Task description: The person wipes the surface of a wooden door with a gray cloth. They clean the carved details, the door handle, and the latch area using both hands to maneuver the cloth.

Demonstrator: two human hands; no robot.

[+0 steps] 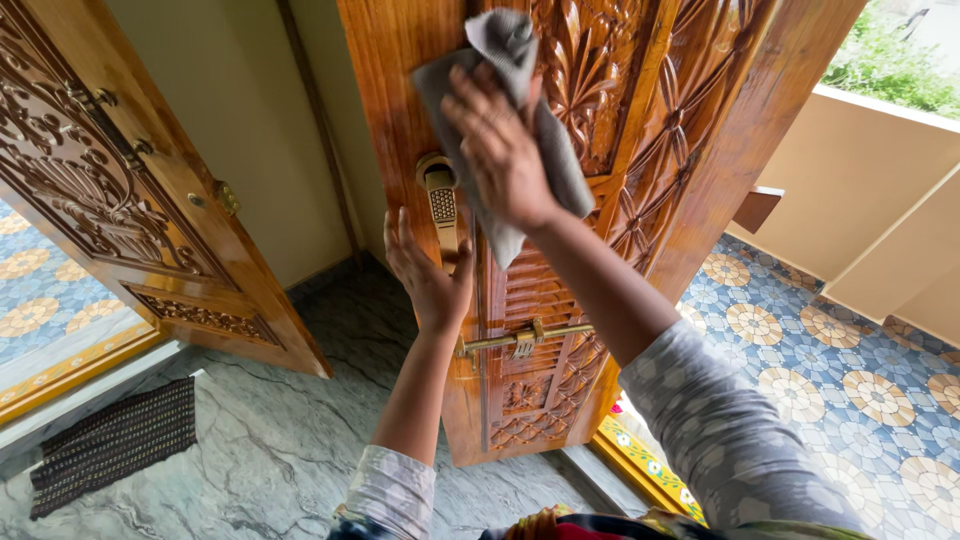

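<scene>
A carved, glossy wooden door (pixel 690 110) stands open in front of me. My right hand (pixel 500 145) presses a grey cloth (pixel 520 60) flat against the door's upper panel. My left hand (pixel 428 275) holds the door's inner edge just below the brass lever handle (pixel 441 205). A brass sliding bolt (pixel 525 340) runs across the door lower down.
A second carved door leaf (pixel 120 190) stands open at the left. A dark mat (pixel 115 440) lies on the grey marble floor (pixel 290 440). Patterned tiles (pixel 850 380) cover the porch at right, with a low beige wall (pixel 860 190) and greenery beyond.
</scene>
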